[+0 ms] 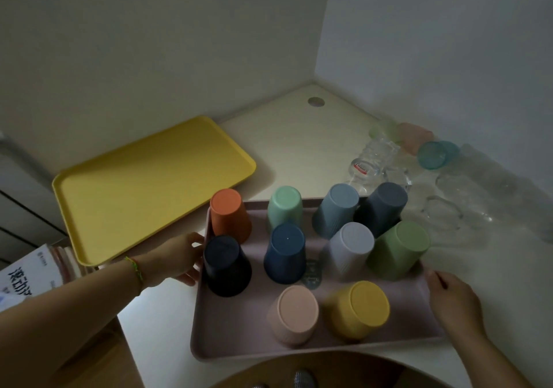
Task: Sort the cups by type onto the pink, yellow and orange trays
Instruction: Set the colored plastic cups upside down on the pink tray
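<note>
Between the two hands lies the pink tray [236, 327], its left rim gripped by the left hand [179, 257], its right rim held by the right hand [449, 295]. Ten inverted plastic cups [284, 253] stand on it between the grips; the yellow tray [143, 196] lies beyond the left hand.

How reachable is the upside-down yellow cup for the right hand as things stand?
Probably reachable. The right hand holds the pink tray at its right rim, and the yellow cup stands close beside it with nothing between them. It would first need to release the tray.
</note>
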